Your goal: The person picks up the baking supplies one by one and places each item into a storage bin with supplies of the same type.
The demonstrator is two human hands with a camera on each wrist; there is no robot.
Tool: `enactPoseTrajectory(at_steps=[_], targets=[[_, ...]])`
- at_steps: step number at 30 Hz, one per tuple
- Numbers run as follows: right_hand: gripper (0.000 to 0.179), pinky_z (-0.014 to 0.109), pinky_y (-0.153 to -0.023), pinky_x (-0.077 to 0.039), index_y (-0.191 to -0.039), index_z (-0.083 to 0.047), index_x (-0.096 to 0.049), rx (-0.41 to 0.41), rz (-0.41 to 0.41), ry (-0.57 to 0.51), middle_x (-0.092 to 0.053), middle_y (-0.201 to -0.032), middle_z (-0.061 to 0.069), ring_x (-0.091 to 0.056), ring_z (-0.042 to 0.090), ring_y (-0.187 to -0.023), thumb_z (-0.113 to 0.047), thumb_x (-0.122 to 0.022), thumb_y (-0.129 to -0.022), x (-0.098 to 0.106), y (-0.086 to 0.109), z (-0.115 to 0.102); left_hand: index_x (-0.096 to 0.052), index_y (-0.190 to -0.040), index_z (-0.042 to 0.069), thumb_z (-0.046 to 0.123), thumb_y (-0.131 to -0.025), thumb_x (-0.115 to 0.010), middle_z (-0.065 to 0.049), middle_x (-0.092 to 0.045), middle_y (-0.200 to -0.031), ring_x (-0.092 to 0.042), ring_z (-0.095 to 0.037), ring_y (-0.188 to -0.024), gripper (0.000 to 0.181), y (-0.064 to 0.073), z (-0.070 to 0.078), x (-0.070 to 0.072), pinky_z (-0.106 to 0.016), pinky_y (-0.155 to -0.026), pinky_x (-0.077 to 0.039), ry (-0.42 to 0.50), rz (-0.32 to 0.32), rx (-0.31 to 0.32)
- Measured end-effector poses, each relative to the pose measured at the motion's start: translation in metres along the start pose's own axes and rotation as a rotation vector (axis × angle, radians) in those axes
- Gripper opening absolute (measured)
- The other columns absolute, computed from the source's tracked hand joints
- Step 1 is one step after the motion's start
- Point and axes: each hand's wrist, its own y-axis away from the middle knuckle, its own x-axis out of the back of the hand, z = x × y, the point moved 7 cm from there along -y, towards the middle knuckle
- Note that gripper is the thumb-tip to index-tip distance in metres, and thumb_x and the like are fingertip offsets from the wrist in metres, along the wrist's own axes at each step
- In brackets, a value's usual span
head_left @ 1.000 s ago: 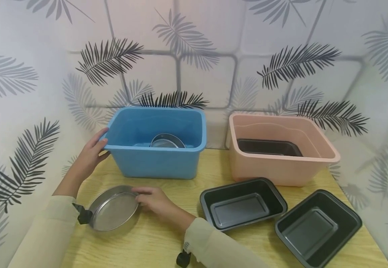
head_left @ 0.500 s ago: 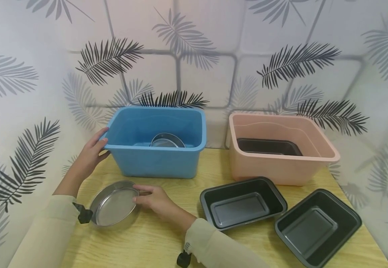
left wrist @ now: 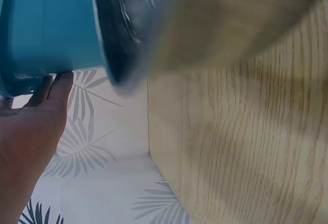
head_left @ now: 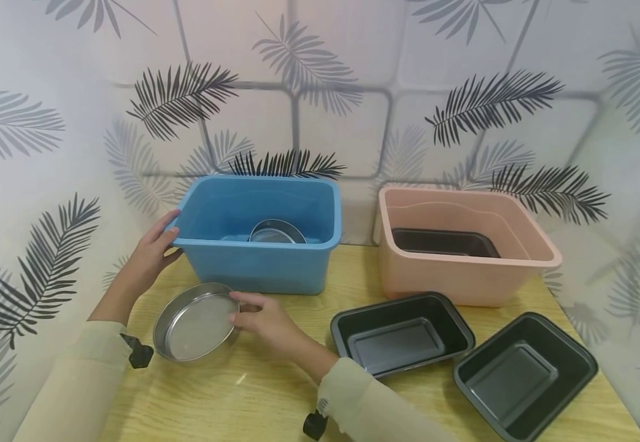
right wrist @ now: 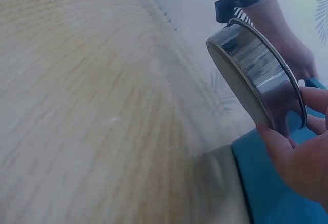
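My right hand [head_left: 270, 322] pinches the right rim of a round metal sieve [head_left: 200, 325], thumb and fingers on either side of its wall. The sieve is raised above the table and tilted; in the right wrist view its shiny wall [right wrist: 261, 70] shows side-on. My left hand [head_left: 145, 258] grips the left rim of a blue bin [head_left: 259, 270], fingers curled under the lip. A second round metal sieve [head_left: 278, 224] leans inside that bin, its lower part hidden by the front wall. In the left wrist view the held sieve [left wrist: 230, 19] is close and blurred.
On the right stands a pink bin [head_left: 441, 282] with a dark rectangular loaf pan [head_left: 441, 240] inside. Two more dark loaf pans, one in the middle [head_left: 399, 341] and one at right [head_left: 518, 374], lie on the wooden table [head_left: 231, 411]. A leaf-patterned wall covering [head_left: 347, 147] rises behind.
The right hand has lifted the sieve slightly and moved it away from the body and a little right, nearer the blue bin. The left hand has stayed on the bin's rim.
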Motion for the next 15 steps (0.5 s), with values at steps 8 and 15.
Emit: enactPoseTrajectory(at_steps=[8, 15], targets=[[0.048, 0.03, -0.094, -0.057, -0.136, -0.014, -0.066, 0.06, -0.004, 0.105, -0.058, -0.143, 0.002, -0.056, 0.02, -0.127, -0.012, -0.075, -0.089, 0.02, 0.01, -0.029, -0.009, -0.164, 0.024, 0.039, -0.109, -0.04, -0.02, 0.004, -0.169, -0.006, -0.044, -0.154, 0.065, 0.0, -0.001, 0.001, -0.065, -0.119, -0.015, -0.02, 0.012, 0.002], [0.049, 0.03, -0.094, -0.057, -0.136, -0.016, -0.065, 0.127, -0.035, 0.195, -0.059, -0.141, -0.003, -0.056, 0.017, -0.124, -0.017, -0.077, -0.089, 0.032, 0.017, -0.056, -0.006, -0.164, 0.024, 0.038, -0.109, -0.04, -0.019, 0.004, -0.169, -0.006, -0.043, -0.154, 0.066, -0.001, -0.003, 0.003, -0.064, -0.12, -0.016, -0.014, 0.019, 0.015]])
